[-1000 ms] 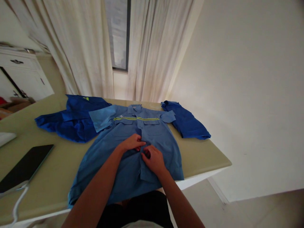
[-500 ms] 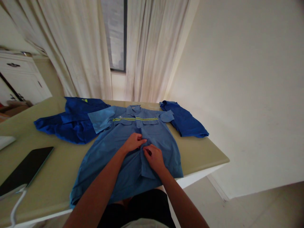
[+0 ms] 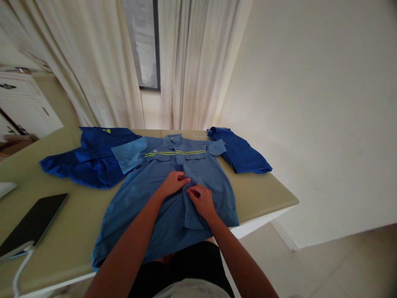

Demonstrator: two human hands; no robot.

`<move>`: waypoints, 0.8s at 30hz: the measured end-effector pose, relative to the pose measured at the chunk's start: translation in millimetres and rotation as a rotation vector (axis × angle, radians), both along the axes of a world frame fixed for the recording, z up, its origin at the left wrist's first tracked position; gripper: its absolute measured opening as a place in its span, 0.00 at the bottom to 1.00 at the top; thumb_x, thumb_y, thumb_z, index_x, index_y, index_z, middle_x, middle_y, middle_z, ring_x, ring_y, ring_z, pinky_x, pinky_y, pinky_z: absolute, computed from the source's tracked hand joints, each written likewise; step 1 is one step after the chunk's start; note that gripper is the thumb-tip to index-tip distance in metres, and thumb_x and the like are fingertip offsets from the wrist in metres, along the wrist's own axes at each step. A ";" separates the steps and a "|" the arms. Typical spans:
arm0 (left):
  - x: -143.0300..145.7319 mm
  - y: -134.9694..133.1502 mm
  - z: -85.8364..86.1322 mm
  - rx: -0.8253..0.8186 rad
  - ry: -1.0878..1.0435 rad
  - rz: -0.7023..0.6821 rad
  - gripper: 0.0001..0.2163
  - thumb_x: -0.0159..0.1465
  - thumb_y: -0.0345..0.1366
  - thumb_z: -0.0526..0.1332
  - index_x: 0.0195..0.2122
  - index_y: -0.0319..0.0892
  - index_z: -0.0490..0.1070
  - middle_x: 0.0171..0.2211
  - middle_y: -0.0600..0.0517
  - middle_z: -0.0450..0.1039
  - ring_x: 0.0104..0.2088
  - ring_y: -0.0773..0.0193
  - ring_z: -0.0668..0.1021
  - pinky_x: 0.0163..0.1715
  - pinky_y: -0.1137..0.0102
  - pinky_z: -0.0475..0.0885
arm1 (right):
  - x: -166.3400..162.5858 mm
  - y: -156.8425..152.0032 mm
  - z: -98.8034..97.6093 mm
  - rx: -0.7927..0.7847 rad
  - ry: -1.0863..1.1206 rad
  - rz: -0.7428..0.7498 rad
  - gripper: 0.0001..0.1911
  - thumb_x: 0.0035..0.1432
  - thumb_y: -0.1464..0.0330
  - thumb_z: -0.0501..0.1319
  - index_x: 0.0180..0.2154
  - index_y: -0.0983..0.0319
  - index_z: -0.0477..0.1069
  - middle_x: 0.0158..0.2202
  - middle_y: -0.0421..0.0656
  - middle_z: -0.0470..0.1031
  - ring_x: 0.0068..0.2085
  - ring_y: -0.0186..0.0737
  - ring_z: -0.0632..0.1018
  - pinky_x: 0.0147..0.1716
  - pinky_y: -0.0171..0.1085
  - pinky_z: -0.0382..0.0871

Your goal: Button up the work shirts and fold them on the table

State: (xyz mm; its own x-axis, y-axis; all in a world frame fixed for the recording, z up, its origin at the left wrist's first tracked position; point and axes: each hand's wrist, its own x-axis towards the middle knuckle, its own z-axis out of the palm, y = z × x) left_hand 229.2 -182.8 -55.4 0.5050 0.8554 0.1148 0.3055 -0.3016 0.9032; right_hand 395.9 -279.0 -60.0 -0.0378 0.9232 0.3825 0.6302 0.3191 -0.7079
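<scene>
A blue short-sleeved work shirt [image 3: 139, 211] lies front up on the table, its collar pointing away from me. Yellow stripes cross its chest above two flap pockets. My left hand [image 3: 173, 183] pinches the button placket at mid-front, fingers curled and thumb pointing right. Just to the right and slightly lower, my right hand [image 3: 201, 199] grips the placket's other edge between thumb and fingers. Below the hands the front hangs partly apart. Any button between the fingertips is too small or hidden to make out.
Rumpled darker blue clothing [image 3: 89, 161] lies left of the shirt, and a folded dark blue garment [image 3: 243, 153] lies to its right. A dark tablet [image 3: 34, 221] with a white cable [image 3: 21, 269] rests on the table [image 3: 266, 198] at left. Curtains [image 3: 102, 66] hang behind.
Both hands stay on the placket at nearly the same spot, with only slight finger movement. The camera view has shifted a little.
</scene>
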 end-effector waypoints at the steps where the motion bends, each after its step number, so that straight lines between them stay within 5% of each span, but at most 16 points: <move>1: -0.2 -0.1 0.2 -0.004 0.013 -0.002 0.20 0.60 0.54 0.62 0.23 0.43 0.62 0.19 0.57 0.63 0.22 0.67 0.68 0.23 0.72 0.59 | 0.0 0.2 -0.3 -0.009 -0.002 0.001 0.07 0.62 0.70 0.64 0.35 0.59 0.81 0.29 0.40 0.77 0.30 0.36 0.75 0.33 0.34 0.67; 15: 6.6 -7.8 2.7 0.083 0.013 0.019 0.21 0.60 0.50 0.63 0.19 0.43 0.58 0.18 0.59 0.57 0.22 0.70 0.63 0.23 0.72 0.55 | -0.1 7.6 -9.1 -0.120 0.016 -0.052 0.05 0.59 0.69 0.65 0.31 0.60 0.79 0.27 0.40 0.78 0.28 0.37 0.75 0.31 0.34 0.66; 20: 9.4 -5.5 1.0 -0.058 -0.127 0.008 0.21 0.61 0.53 0.63 0.23 0.43 0.61 0.20 0.57 0.64 0.24 0.67 0.71 0.25 0.72 0.66 | 1.2 5.4 -8.7 -0.072 0.097 -0.078 0.06 0.60 0.66 0.64 0.32 0.60 0.75 0.27 0.39 0.75 0.28 0.36 0.73 0.31 0.34 0.66; 24: 7.5 -5.9 0.1 -0.311 -0.318 -0.077 0.20 0.56 0.54 0.68 0.31 0.41 0.66 0.28 0.53 0.74 0.33 0.62 0.79 0.37 0.68 0.75 | 0.8 1.4 -4.9 0.020 0.194 -0.134 0.11 0.61 0.59 0.63 0.36 0.61 0.71 0.30 0.39 0.74 0.29 0.36 0.72 0.32 0.34 0.66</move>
